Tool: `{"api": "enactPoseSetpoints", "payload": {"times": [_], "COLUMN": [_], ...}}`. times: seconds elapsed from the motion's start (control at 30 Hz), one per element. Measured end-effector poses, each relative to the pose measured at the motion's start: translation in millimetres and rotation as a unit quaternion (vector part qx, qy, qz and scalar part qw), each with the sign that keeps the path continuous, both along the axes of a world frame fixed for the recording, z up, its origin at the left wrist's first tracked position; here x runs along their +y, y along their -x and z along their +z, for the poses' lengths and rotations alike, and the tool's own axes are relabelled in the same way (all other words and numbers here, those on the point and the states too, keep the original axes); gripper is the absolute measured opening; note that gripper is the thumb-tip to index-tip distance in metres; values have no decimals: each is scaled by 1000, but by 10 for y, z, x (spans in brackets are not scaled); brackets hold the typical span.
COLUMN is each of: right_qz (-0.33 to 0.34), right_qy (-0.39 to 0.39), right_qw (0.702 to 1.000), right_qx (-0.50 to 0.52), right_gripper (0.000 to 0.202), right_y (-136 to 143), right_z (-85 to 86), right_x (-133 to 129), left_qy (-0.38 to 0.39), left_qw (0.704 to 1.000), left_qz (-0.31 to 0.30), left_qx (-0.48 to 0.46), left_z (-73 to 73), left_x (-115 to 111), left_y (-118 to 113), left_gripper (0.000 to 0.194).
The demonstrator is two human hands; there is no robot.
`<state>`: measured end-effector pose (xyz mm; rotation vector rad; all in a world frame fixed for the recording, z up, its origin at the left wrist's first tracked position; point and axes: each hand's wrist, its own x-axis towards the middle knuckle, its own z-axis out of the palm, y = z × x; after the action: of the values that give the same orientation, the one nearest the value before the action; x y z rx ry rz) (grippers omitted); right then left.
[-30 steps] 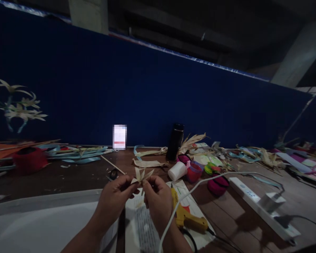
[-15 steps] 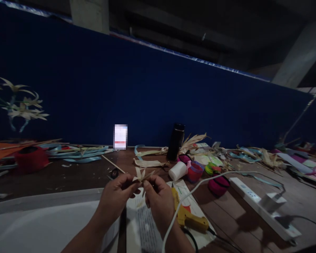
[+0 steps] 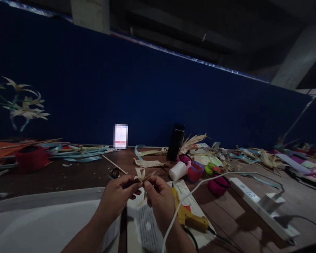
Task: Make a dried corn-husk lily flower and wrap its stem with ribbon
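Note:
Between my two hands is a small pale flower (image 3: 140, 174) with pointed petals that look like dried corn husk. My left hand (image 3: 118, 196) pinches it from the left, thumb and forefinger at its base. From the right, my right hand (image 3: 160, 195) closes thumb and fingers on the same flower, and a petal sticks out above its forefinger. The flower's underside is partly hidden by my fingers. Just right of my right wrist lies a yellow glue gun (image 3: 191, 218) on a printed sheet (image 3: 200, 230).
A white tray (image 3: 55, 192) fills the lower left. A white cable crosses in front of my right forearm towards a power strip (image 3: 263, 211). Behind stand a black bottle (image 3: 176, 142) and a tipped white cup (image 3: 178, 171). Finished-looking husk flowers (image 3: 28, 110) rise at left.
Both hands stay almost in place, still holding the flower. The view has shifted very slightly; nothing else visibly differs.

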<state>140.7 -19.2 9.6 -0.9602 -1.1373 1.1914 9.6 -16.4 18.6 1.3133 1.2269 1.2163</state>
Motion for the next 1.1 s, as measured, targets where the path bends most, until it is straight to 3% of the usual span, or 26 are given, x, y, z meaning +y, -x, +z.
{"api": "enactPoseSetpoints", "payload": {"times": [0.27, 0.57, 1.1], "right_qz": [-20, -92, -69], "right_qy": [9, -58, 22], "right_qw": [999, 983, 997], "right_qx": [-41, -148, -19], "right_gripper": [14, 16, 15], "right_y": [14, 3, 18], "right_z": [78, 76, 98], "right_x": [-41, -59, -39], "left_qy": [-3, -18, -20], "left_qw": [1000, 999, 1000], "left_qz": [25, 28, 18], "left_qx": [18, 41, 10], "left_z": [5, 39, -24], "left_x": [-3, -17, -1], "left_y": [-12, -26, -39], "left_gripper": [22, 22, 19]}}
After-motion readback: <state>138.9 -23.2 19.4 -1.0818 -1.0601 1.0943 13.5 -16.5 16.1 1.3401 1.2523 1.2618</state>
